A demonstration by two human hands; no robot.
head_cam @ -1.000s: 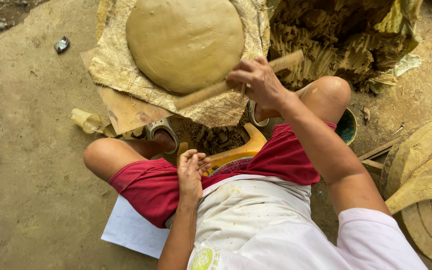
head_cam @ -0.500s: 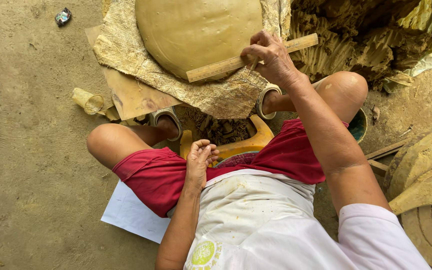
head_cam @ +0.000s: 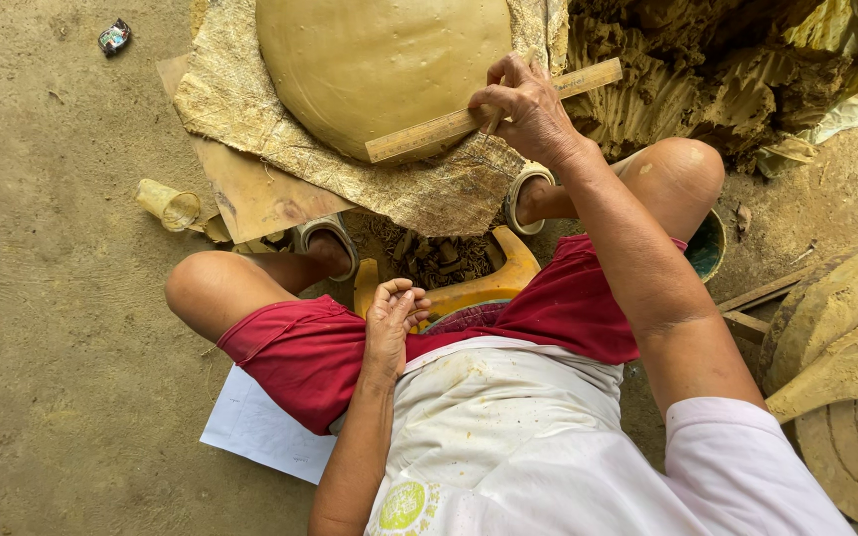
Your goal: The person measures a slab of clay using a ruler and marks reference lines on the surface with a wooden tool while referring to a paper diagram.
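Ruler (head_cam: 494, 109) is what we hold in our right hand (head_cam: 528, 109), laid across the near edge of the clay slab (head_cam: 379, 69). Its long axis runs from lower left to upper right in the head view, low end over the clay near the burlap (head_cam: 250, 109), high end pointing toward the heap of raw clay (head_cam: 707, 60). Our grip sits right of the ruler's middle, fingers curled over the top and pinching the stick against the thumb, so the longer free length reaches left across the slab. The slab lies forward and left of that grip, its round bulk beyond the ruler's edge.

Our left hand (head_cam: 394, 318) rests well apart, down by our lap just above the red shorts (head_cam: 320, 347), fingers loosely curled together and holding nothing we can see. It is much farther from the clay than the right.

Burlap lies under the slab on a board (head_cam: 240, 189) on the dirt floor (head_cam: 52, 298). A yellow stool (head_cam: 479, 283) shows between our knees, and a sheet of paper (head_cam: 260, 427) lies beneath our left thigh.
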